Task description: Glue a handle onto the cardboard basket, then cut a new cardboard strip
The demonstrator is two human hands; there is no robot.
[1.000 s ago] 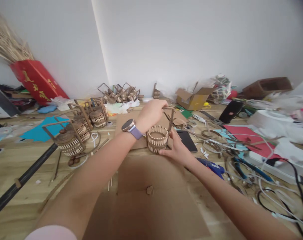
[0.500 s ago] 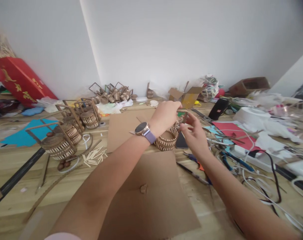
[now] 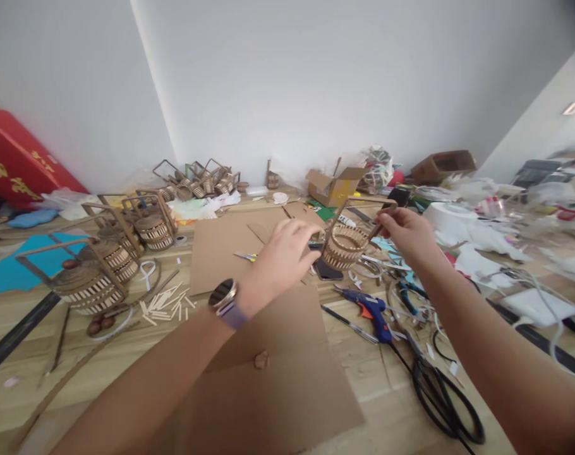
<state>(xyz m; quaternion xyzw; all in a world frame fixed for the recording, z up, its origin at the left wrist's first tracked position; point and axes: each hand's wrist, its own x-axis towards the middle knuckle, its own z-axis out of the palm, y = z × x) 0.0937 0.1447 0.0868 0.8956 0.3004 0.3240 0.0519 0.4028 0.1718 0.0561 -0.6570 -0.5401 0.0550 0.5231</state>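
Basket (image 3: 347, 248) of pale sticks sits tilted, its brown handle pinched by the right hand (image 3: 407, 232). Left hand (image 3: 280, 259) hovers just left of the basket, fingers loosely spread and holding nothing. Blue glue gun (image 3: 370, 311) lies just in front of the basket.

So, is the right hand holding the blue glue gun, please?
No, the blue glue gun lies loose and untouched, while the right hand pinches the basket handle.
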